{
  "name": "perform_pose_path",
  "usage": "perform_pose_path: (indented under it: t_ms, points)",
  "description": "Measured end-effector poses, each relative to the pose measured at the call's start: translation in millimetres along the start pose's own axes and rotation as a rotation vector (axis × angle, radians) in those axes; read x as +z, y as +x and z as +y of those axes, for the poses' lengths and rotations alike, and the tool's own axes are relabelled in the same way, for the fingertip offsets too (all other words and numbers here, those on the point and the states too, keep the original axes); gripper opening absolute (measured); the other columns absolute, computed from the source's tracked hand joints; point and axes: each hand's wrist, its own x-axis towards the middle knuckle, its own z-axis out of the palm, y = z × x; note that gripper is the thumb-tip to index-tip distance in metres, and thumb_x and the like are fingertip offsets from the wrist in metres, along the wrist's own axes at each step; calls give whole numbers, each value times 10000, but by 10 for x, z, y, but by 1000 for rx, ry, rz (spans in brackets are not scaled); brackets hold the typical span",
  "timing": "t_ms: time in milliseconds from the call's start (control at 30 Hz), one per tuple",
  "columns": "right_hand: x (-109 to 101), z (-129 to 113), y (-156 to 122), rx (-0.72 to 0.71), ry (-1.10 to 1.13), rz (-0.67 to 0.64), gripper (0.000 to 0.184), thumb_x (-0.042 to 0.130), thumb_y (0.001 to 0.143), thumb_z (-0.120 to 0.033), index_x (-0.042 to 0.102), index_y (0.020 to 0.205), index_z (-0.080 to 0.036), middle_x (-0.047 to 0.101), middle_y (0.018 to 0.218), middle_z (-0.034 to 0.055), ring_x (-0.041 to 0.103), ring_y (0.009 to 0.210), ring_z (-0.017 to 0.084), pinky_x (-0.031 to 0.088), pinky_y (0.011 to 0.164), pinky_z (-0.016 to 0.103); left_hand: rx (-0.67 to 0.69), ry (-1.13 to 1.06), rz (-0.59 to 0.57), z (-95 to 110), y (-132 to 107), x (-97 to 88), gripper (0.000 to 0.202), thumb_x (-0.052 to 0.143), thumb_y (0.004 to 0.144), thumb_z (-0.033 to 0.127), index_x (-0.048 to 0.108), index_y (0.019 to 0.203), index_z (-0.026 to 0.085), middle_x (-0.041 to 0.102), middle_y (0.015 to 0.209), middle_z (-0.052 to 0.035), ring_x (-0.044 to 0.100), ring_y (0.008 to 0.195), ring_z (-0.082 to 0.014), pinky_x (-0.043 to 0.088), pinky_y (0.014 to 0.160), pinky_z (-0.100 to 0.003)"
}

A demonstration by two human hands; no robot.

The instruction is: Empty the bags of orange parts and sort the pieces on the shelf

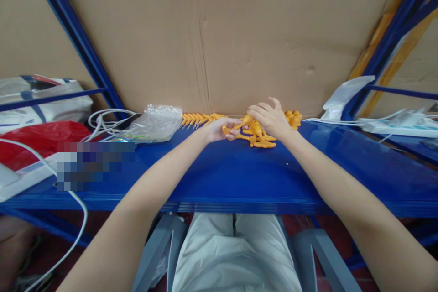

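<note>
My left hand [219, 129] is closed around an orange plastic piece [226, 130] with a rounded end, which slants up to the right. My right hand [270, 116] has its fingers bent over the upper end of this piece, with one finger raised. Beneath and between the hands lies a small heap of orange plastic parts [263, 143], some curved and some ribbed. My right hand hides part of the heap. Left of my left hand runs a row of orange chevron-shaped parts [195, 120] with small metal bits, probably screws, along its front.
A clear plastic bag [155, 123] and white cables [102, 121] lie on the left of the blue table [232, 178]. Beyond them is a red bag [41, 143]. More orange parts [294, 119] stand at the cardboard wall [239, 36]. A white bag [345, 98] leans by the right post.
</note>
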Motion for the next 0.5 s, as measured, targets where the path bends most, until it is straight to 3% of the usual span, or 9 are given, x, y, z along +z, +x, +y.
perform_pose_path:
  t_ms: [167,333,500]
  points:
    - [43,68,-44,70,22,48,426,359,973,-72,612,1276,-232,717,1243,82,601,1162,221,292,1127,539,-31,63,-2,1,-18,-28,238,472,988,170,663,882,77,408,503,46,371,379,-54,317,374,-145]
    - [27,319,-191,408,19,93,384,405,919,-104,612,1217,-232,680,1253,100,585,1185,262,302,1110,548,-23,161,97,-16,-22,-156,278,456,1005,187,675,865,91,368,482,54,348,376,-56,275,365,-142]
    - [47,622,-376,841,1,185,312,512,875,-238,580,1177,-204,650,1253,137,567,1189,299,362,1053,527,136,157,272,-15,-23,-217,184,582,946,160,646,782,109,390,517,57,365,400,-42,268,375,-135]
